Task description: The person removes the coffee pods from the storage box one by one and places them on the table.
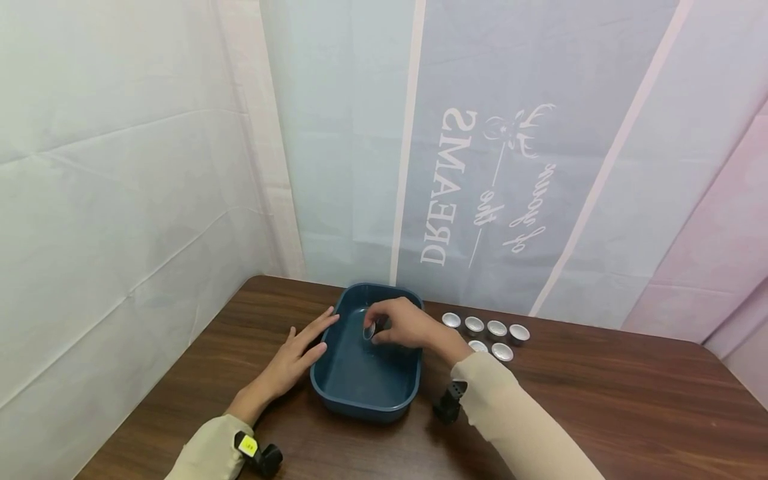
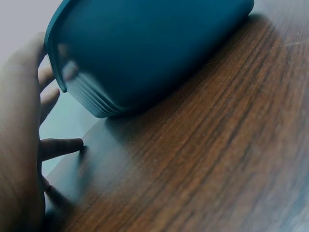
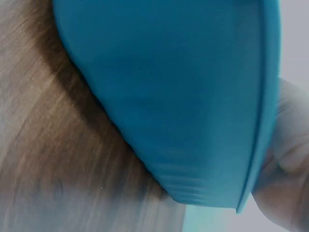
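A dark blue plastic basin (image 1: pixel 354 405) stands on the table. My right hand (image 1: pixel 403 323) reaches over its right side and pinches a small silver cup (image 1: pixel 370 331), tilted on edge, between thumb and fingers inside the basin. Much of that cup is hidden by the fingers. On the left, my left hand (image 1: pixel 294 357) lies against the basin's rim with its fingers spread and extended. In the left wrist view the basin's outer wall (image 2: pixel 145 53) rises beside these fingers. The right wrist view shows the basin's side (image 3: pixel 169 96), with part of the right hand (image 3: pixel 289 154) beyond the rim.
Several matching silver cups (image 1: pixel 497 329) stand in two rows on the wooden table (image 1: pixel 600 393), right of the basin. A printed cloth (image 1: pixel 354 167) hangs behind the table's far edge, and a pale cloth (image 1: pixel 120 200) hangs along the left.
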`<state>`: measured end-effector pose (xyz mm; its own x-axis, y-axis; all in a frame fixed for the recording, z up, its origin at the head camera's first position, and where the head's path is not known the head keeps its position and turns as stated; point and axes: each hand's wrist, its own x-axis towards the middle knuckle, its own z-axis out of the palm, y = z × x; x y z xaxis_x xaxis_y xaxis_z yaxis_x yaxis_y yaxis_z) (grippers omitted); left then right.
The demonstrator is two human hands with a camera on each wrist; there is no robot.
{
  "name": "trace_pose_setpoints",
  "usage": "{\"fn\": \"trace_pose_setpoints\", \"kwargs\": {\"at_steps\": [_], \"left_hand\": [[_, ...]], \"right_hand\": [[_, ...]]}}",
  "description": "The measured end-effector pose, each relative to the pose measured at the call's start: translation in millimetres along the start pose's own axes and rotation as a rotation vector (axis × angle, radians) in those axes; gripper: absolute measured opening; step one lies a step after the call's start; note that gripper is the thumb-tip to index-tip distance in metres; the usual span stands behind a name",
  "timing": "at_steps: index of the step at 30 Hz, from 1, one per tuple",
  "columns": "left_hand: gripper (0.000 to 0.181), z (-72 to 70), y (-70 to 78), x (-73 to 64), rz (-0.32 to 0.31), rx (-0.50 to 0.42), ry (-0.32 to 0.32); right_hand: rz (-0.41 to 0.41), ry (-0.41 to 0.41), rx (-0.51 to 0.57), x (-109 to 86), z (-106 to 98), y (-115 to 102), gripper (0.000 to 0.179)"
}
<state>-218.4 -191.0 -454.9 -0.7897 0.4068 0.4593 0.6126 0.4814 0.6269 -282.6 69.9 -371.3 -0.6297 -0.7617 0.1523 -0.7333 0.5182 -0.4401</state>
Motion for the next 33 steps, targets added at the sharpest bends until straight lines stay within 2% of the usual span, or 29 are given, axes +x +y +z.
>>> {"fn": "trace_pose_setpoints", "kwargs": {"at_steps": [5, 16, 27, 33], "left_hand": [[0.050, -0.6, -0.6, 0.8, 0.025, 0.004, 0.010], [0.049, -0.2, -1.0, 0.9, 0.052, 0.013, 0.020], [0.049, -0.5, 0.3, 0.9, 0.048, 0.025, 0.032], [0.049, -0.1, 0.5, 1.4, 0.045, 0.019, 0.031]], "right_hand": [[-0.011, 0.070, 0.078, -10.8, -10, 3, 0.021], [-0.001, 0.270, 0.148, -43.7, -45, 10, 0.023], [0.136, 0.360, 0.205, -91.5, -62, 24, 0.025], [0.188, 0.435, 0.138, -117.9, -70, 32, 0.027]]}}
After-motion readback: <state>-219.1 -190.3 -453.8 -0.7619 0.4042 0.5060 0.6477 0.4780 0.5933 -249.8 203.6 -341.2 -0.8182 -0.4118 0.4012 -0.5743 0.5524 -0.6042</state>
